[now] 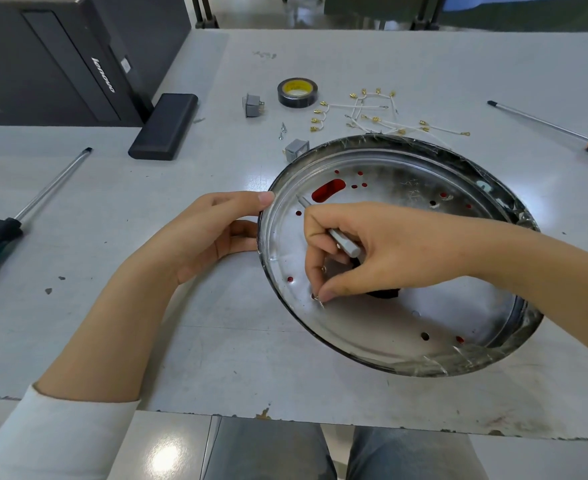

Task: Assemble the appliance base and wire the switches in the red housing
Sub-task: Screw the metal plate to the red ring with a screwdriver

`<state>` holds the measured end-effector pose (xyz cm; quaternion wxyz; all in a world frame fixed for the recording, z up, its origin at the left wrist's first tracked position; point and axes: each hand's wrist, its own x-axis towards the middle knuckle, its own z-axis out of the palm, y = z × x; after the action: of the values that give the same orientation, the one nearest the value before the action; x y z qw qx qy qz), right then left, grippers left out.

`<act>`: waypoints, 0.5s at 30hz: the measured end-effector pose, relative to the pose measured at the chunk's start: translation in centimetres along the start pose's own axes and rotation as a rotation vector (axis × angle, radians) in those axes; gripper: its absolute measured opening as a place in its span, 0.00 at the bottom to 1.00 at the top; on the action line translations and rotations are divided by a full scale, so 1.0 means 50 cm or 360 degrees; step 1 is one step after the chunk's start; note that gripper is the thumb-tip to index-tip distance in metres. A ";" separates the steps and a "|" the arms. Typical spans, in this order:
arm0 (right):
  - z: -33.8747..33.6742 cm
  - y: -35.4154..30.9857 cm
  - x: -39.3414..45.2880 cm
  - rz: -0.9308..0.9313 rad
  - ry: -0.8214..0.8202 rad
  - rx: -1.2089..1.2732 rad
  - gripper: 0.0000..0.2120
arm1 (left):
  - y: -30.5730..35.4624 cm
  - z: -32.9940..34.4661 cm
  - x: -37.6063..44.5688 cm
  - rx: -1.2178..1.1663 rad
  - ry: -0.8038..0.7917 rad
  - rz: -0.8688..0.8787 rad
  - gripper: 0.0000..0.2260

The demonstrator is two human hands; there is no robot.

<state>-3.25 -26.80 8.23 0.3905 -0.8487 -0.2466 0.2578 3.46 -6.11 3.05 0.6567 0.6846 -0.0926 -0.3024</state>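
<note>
Head view, the only one we have. The round metal base plate [424,296] lies on the grey worktable [181,306], tilted up on its far side, and red shows through its holes and the oval slot [328,189], so the red housing most likely sits underneath.

Left hand [212,233] is on the plate's near-left rim, thumb up over the edge and fingers curled against the side: a steadying hold, by the look of it, so the plate doesn't turn or slide.

Right hand [361,251] is busy inside the plate. Thumb and fingertips pinch a small screw [320,300] and stand it at a hole near the plate's left side. The same hand has a screwdriver bit [334,230] tucked between the fingers, tip pointing away, parked there, I'd judge, so it's ready once the screw is seated. A dark part [384,292] peeks out beneath the hand; I can't tell what it is.

Beyond the plate, everything for the wiring waits: two grey switches [253,105] [296,150], spare screws [282,130], a roll of black tape [298,92], and white leads with brass terminals [375,114]. A green-handled screwdriver [25,216] lies far left, an orange-handled one [549,128] far right, both untouched. A black block [164,126] and a Lenovo computer case [60,57] sit back left.

My read: base fastening is underway, and the switch wiring hasn't begun.
</note>
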 end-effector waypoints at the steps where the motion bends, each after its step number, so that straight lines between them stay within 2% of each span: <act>1: 0.000 0.001 0.000 0.0005 0.0012 0.0008 0.21 | 0.000 0.000 0.000 0.0004 -0.0004 0.0003 0.09; 5: -0.004 0.003 0.001 0.0010 0.0108 0.0105 0.21 | 0.007 0.002 -0.006 0.0032 0.0016 -0.0011 0.09; 7: -0.009 0.001 0.002 -0.0027 0.0209 0.0142 0.21 | 0.013 0.002 -0.007 0.0136 0.0143 0.0021 0.12; 10: -0.021 -0.003 0.006 -0.0108 0.0389 0.0243 0.22 | 0.027 0.008 -0.013 0.0522 0.0548 0.0334 0.17; 11: -0.026 -0.003 0.009 -0.0127 0.0453 0.0292 0.22 | 0.036 0.016 -0.019 0.0591 0.0575 0.0493 0.16; 13: -0.035 -0.004 0.014 -0.0152 0.0594 0.0382 0.22 | 0.055 0.037 -0.030 0.0653 0.0446 0.0735 0.14; 15: -0.043 -0.005 0.017 -0.0161 0.0723 0.0447 0.22 | 0.066 0.055 -0.032 0.0780 0.0344 0.0842 0.13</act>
<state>-1.31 -27.28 9.43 0.5622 -0.8088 -0.1565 0.0728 1.58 -7.98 6.82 0.5347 0.8019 -0.2661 -0.0172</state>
